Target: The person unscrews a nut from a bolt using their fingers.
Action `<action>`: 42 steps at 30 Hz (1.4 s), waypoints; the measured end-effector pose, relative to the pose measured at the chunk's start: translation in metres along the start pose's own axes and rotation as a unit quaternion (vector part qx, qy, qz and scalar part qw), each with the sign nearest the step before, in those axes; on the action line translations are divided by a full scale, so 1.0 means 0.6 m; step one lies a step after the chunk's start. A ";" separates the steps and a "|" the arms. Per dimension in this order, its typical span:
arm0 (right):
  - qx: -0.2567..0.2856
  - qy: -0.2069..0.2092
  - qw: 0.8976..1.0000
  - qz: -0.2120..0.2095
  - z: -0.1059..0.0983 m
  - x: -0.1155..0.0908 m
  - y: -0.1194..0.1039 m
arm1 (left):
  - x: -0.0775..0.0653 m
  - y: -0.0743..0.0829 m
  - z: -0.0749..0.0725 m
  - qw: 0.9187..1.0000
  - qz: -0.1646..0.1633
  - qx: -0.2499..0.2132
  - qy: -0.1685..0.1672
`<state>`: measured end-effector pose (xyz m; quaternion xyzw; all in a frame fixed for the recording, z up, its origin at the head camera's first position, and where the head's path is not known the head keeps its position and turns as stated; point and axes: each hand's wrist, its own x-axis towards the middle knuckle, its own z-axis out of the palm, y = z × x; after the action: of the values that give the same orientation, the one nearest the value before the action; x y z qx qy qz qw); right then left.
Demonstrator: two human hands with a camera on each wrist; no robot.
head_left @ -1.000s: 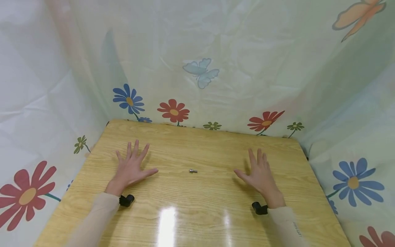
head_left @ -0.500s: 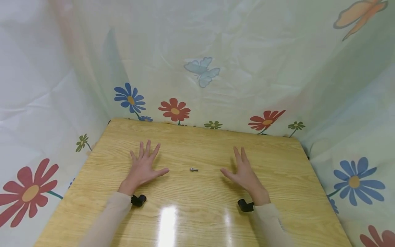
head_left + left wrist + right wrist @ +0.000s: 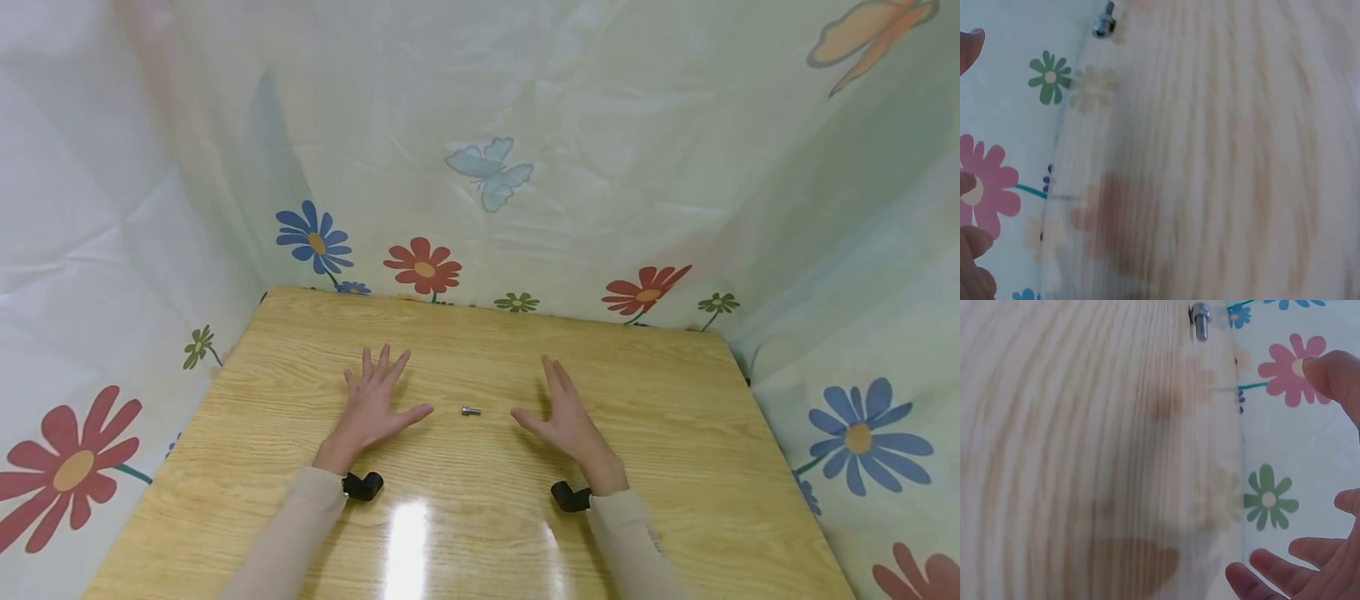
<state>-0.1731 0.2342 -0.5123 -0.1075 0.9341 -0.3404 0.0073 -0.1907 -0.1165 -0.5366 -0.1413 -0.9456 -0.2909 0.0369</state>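
A small silver bolt (image 3: 471,411) with a round head lies on the wooden table, between the two hands. The left wrist view shows the same bolt (image 3: 1104,24) at its top edge, and in the right wrist view the bolt (image 3: 1200,322) is near the top too. To its left, my left hand (image 3: 372,412) is spread over the table, its thumb pointing toward the bolt. My right hand (image 3: 570,425) mirrors it on the other side, fingers extended and thumb turned inward. Both hands are apart from the bolt and hold nothing.
The wooden table (image 3: 675,417) has glossy light reflections near its front. A pale curtain (image 3: 600,125) printed with flowers and butterflies surrounds its back and sides. Black wrist cameras (image 3: 363,486) are strapped at both cuffs.
Both hands have moved inward over the table, the left toward the right and the right toward the left, closing in on the bolt. The bolt has stayed where it was.
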 end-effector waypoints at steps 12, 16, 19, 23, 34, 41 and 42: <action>0.041 -0.014 0.999 -0.010 0.032 0.007 -0.028 | 0.006 0.027 0.026 0.993 0.009 -0.113 -0.020; 0.054 -0.008 0.998 -0.010 0.040 0.011 -0.037 | 0.009 0.030 0.031 0.990 0.004 -0.135 -0.030; 0.065 -0.013 0.998 -0.003 0.047 0.014 -0.041 | 0.012 0.035 0.035 0.987 -0.001 -0.154 -0.040; 0.077 -0.019 0.997 0.005 0.056 0.017 -0.045 | 0.016 0.045 0.038 0.986 0.013 -0.159 -0.040; 0.081 -0.023 0.996 -0.013 0.079 0.024 -0.058 | 0.024 0.068 0.047 0.988 0.031 -0.151 -0.031; 0.077 -0.017 0.996 -0.028 0.091 0.023 -0.064 | 0.023 0.073 0.056 0.989 0.032 -0.142 -0.036; 0.074 -0.014 0.997 -0.031 0.093 0.023 -0.065 | 0.023 0.074 0.057 0.989 0.036 -0.137 -0.034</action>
<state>-0.1742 0.1669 -0.5297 -0.1402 0.9026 -0.4067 0.0182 -0.1906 -0.0585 -0.5391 -0.1890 -0.8919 -0.4108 -0.0045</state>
